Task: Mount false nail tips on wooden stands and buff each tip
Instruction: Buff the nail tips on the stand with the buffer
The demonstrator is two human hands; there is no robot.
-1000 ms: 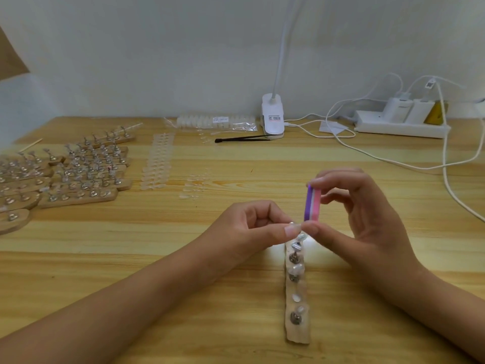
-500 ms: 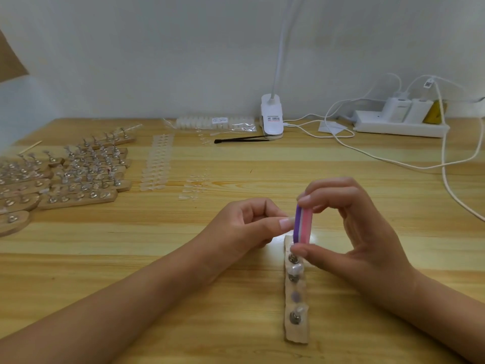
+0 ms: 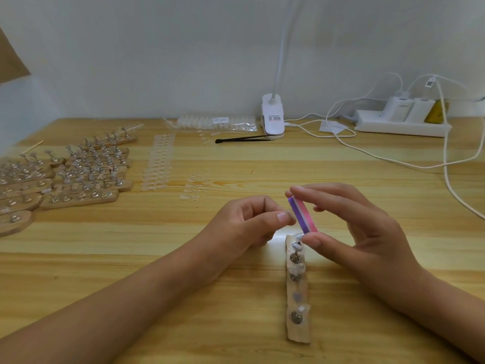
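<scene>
A single wooden stand (image 3: pixel 298 328) is laid lengthwise on the table (image 3: pixel 183 324), nearest the viewer, between the two forearms. A row of metal holders (image 3: pixel 296 317) is carried on it, and clear nail tips (image 3: pixel 299 269) are seen mounted on several of them.

Just over the far end of this stand, a pink and purple buffer block (image 3: pixel 303 215) is pinched by the right hand (image 3: pixel 367 232). It is gripped end to end: the thumb is pressed against the lower end and the forefinger against the upper end, while the other fingers are held loosely spread behind it. The block is tilted, and its lower end is brought down to the farthest tip on the stand; whether it touches cannot be told.

The left hand (image 3: pixel 244 227) is held just beside the block, with the fingers curled into the palm and the thumb pressed against the forefinger. Nothing held between them can be made out.

Farther back, loose clear tips (image 3: pixel 195 185) and long strips of tips (image 3: pixel 158 164) are laid out on the wood. At the left, many more loaded stands (image 3: pixel 86 177) are grouped side by side. Near the wall, black tweezers (image 3: pixel 244 138), a bag of tips (image 3: pixel 217 123), a white clip lamp (image 3: pixel 273 118) and a power strip (image 3: pixel 401 126) with white cables (image 3: pixel 393 160) are seen.
</scene>
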